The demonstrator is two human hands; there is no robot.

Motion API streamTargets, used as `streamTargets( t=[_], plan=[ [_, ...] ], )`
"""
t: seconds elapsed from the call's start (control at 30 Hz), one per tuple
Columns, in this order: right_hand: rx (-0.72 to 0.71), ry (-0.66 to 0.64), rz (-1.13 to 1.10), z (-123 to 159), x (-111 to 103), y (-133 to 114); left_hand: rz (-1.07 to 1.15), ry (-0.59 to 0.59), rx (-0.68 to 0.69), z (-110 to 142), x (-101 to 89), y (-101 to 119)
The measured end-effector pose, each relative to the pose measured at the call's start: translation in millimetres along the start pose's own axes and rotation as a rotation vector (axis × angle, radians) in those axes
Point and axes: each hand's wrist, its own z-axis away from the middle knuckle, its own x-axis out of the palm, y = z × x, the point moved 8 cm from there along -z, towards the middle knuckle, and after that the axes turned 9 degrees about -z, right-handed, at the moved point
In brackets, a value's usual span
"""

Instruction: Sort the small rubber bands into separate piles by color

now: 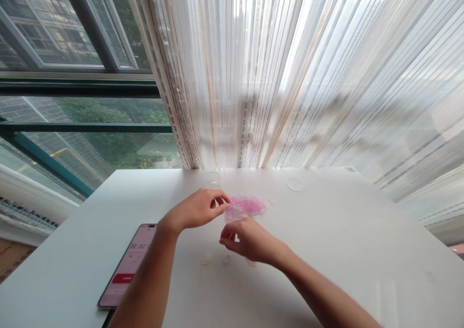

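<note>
A loose pile of tiny pink and multicoloured bands (248, 206), which look like small rubber bands, lies on the white table. My left hand (197, 207) reaches to the pile's left edge, thumb and fingertips brought together there. Just below the pile, my right hand (250, 238) hovers low with its thumb and index finger pinched. Whatever either pinch holds is too small to make out. Nearer to me are three small groups: pale yellow bands (206, 259), greyish bands (226, 259) and pink bands (251, 262), the last partly under my right hand.
A clear round container (212, 178) stands at the table's back edge, and a clear round lid (295, 184) lies to its right. A phone (125, 270) showing a running timer rests at the left, partly behind my left forearm. Sheer curtains (246, 77) hang behind the white table (326, 250).
</note>
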Motion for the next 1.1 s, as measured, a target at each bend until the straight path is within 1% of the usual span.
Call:
streamTargets(
  t=[0.1,0.23,0.33,0.43,0.57,0.67,0.73,0.87,0.97,1.03,1.1],
  plan=[
    [-0.027,-0.055,0.057,-1,26,-1,-0.008,0.011,0.005,0,-0.9,1],
    [-0.086,-0.065,0.103,0,45,-3,-0.011,0.017,0.015,1,-0.8,2],
    [-0.108,-0.051,0.131,-1,52,-4,-0.001,0.017,0.015,1,-0.8,1],
    [-0.096,-0.035,0.151,-2,54,-2,-0.004,0.023,0.009,2,-1.8,1],
    [-0.099,-0.003,0.148,-1,49,-3,-0.015,0.024,0.001,2,-3.0,0],
    [-0.086,0.027,0.148,-1,34,-6,-0.032,0.028,-0.005,3,-4.5,-1],
    [-0.071,0.055,0.134,-1,16,-7,-0.043,0.03,-0.01,3,-4.8,-2],
    [-0.031,0.192,0.072,3,-35,-2,-0.047,0.023,-0.009,1,-1.2,-3],
    [0.009,0.348,0.034,11,-76,8,-0.044,0.005,-0.008,-2,5.9,-5],
    [0.041,0.394,0.031,17,-94,14,-0.045,-0.005,0.001,-5,11.7,-5],
    [0.067,0.417,0.035,22,-106,20,-0.05,-0.013,0.014,-8,17.6,-6]
  ],
)
